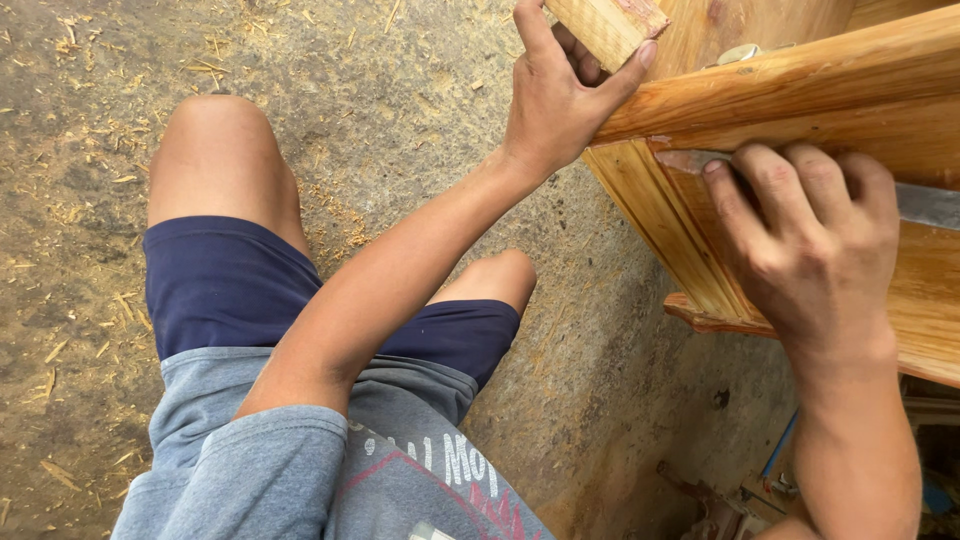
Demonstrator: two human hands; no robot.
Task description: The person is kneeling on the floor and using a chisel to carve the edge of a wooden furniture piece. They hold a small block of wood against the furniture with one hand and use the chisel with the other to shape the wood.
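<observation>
A varnished wooden furniture piece [800, 90] with grooved mouldings fills the upper right. My left hand [560, 95] grips a pale wooden block [605, 25] and holds it against the top edge of a rail. Lower down, my right hand [810, 240] is closed on a flat grey metal blade [925, 205], pressing it against the wooden panel. The blade's end under the fingers is hidden.
I squat on a dirt floor [400, 110] strewn with wood shavings, knees bare, in dark blue shorts and a grey shirt. A small metal fitting [738, 52] sits on top of the rail. Tools and a blue object [780, 450] lie at the bottom right.
</observation>
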